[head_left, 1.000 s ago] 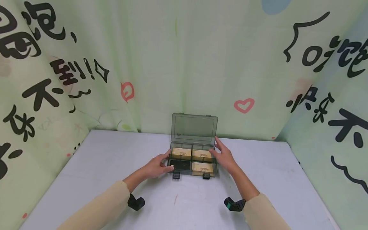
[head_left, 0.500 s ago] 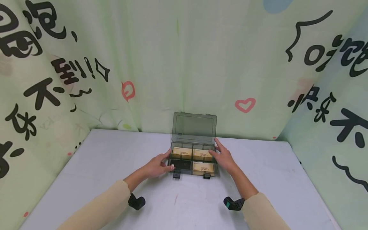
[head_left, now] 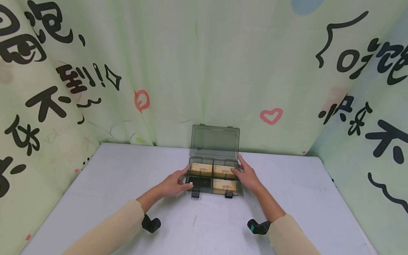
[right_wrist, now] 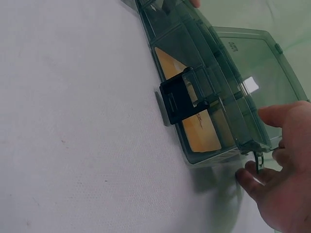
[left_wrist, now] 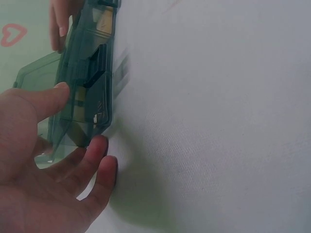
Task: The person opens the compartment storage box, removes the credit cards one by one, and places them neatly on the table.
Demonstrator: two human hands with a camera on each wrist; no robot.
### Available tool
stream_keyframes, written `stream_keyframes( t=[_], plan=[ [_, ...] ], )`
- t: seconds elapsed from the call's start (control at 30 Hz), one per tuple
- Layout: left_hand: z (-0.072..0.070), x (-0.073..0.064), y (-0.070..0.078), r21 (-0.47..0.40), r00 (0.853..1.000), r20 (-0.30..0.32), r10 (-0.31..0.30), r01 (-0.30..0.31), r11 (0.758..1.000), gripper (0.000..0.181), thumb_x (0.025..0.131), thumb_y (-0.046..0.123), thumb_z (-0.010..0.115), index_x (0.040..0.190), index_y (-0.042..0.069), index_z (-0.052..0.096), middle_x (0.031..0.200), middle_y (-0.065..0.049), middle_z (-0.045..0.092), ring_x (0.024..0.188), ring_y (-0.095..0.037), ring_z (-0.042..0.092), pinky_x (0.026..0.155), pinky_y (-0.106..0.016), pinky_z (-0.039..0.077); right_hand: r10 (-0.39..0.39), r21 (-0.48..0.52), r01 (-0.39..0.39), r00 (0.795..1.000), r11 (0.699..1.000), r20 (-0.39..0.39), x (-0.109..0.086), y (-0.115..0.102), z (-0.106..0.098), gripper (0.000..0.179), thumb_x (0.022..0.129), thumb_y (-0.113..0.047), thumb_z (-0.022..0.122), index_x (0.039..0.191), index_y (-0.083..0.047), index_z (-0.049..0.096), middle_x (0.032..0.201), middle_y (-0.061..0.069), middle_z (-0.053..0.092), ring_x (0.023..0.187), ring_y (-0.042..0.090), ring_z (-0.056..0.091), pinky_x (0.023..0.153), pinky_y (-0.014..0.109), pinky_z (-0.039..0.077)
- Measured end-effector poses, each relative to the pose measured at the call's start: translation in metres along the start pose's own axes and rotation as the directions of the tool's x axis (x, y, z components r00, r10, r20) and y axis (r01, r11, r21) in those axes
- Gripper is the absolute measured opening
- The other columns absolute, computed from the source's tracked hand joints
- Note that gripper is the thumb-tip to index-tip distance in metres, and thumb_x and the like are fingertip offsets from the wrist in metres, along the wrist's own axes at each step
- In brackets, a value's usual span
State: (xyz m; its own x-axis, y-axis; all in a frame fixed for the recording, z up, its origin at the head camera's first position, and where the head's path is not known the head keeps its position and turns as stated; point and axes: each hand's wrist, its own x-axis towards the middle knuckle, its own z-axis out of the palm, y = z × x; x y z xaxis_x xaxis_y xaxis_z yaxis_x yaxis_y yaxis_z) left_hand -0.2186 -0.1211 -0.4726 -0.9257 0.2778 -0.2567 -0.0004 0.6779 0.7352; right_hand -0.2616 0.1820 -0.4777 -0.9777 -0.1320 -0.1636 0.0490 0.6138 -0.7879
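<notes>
A clear grey plastic storage box (head_left: 204, 191) stands near the middle of the table with its lid (head_left: 215, 141) raised toward the curtain. Three compartments hold tan cartons (head_left: 224, 185), and the front left one holds a black rectangular item (head_left: 200, 182). My left hand (head_left: 173, 183) grips the box's left end, thumb at the front rim; in the left wrist view its fingers (left_wrist: 99, 145) curve round the side. My right hand (head_left: 250, 176) holds the right end. In the right wrist view its thumb (right_wrist: 277, 114) lies over the rim and the other fingers sit outside.
Two black latches (head_left: 196, 194) hang open at the box's front edge. A pale curtain (head_left: 204, 71) with black lettering encloses the back and sides of the white table (head_left: 204, 230). Black wrist cameras (head_left: 151, 225) project from both forearms.
The lid leans slightly farther back than a second ago. My right thumb and forefinger have shifted a little with it, while my left hand stays in place.
</notes>
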Motion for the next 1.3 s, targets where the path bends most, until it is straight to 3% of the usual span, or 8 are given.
stream_keyframes(
  t=[0.4,0.63,0.73,1.1,1.3],
  plan=[
    [-0.0007,-0.0001,0.0018,-0.006,1.0,0.005,0.003,-0.003,1.0,0.08,0.092,0.032,0.066,0.156,0.022,0.018,0.145,-0.014,0.045,0.1,-0.017,0.058,0.083,-0.036,0.05,-0.03,0.002,0.031,0.999,1.0,-0.028,-0.0065,-0.0019,-0.0016,0.067,0.1,-0.026,0.052,0.156,-0.016,0.017,0.161,0.018,0.018,0.142,0.04,0.032,0.112,0.056,0.031],
    [-0.0017,0.0004,0.0012,-0.018,1.0,0.011,0.01,-0.01,1.0,0.08,0.092,0.031,0.066,0.156,0.022,0.018,0.145,-0.015,0.044,0.1,-0.018,0.059,0.08,-0.035,0.051,-0.096,-0.016,0.096,0.994,0.995,-0.047,-0.0084,0.0009,-0.0015,0.043,0.099,-0.02,0.053,0.14,-0.009,0.049,0.159,0.02,0.022,0.139,0.043,0.035,0.111,0.057,0.032],
    [-0.0019,0.0006,0.0005,-0.012,1.0,0.004,0.011,-0.011,1.0,0.081,0.092,0.031,0.066,0.156,0.022,0.018,0.144,-0.014,0.045,0.1,-0.018,0.059,0.079,-0.035,0.051,-0.103,-0.017,0.102,0.994,0.995,-0.047,-0.0074,0.0,-0.0011,0.037,0.098,-0.02,0.054,0.132,-0.007,0.055,0.16,0.02,0.02,0.138,0.044,0.037,0.11,0.057,0.032],
    [-0.0056,0.0023,0.0056,0.038,0.999,-0.021,0.026,-0.026,0.999,0.078,0.09,0.031,0.069,0.153,0.017,0.025,0.137,-0.012,0.051,0.093,-0.017,0.059,0.07,-0.031,0.049,-0.13,-0.089,0.125,0.99,0.988,-0.053,-0.0016,0.0025,0.0001,0.035,0.098,-0.021,0.056,0.13,-0.007,0.058,0.154,0.02,0.033,0.127,0.039,0.048,0.101,0.055,0.041],
    [-0.0055,0.0018,0.0044,0.069,0.998,-0.02,0.064,-0.063,0.996,0.08,0.089,0.035,0.069,0.153,0.014,0.025,0.135,-0.013,0.054,0.099,-0.019,0.055,0.081,-0.039,0.048,-0.14,-0.105,0.134,0.988,0.985,-0.06,-0.001,0.0043,0.0042,0.034,0.098,-0.022,0.056,0.128,-0.007,0.06,0.149,0.02,0.041,0.122,0.036,0.05,0.102,0.055,0.039]
  ],
)
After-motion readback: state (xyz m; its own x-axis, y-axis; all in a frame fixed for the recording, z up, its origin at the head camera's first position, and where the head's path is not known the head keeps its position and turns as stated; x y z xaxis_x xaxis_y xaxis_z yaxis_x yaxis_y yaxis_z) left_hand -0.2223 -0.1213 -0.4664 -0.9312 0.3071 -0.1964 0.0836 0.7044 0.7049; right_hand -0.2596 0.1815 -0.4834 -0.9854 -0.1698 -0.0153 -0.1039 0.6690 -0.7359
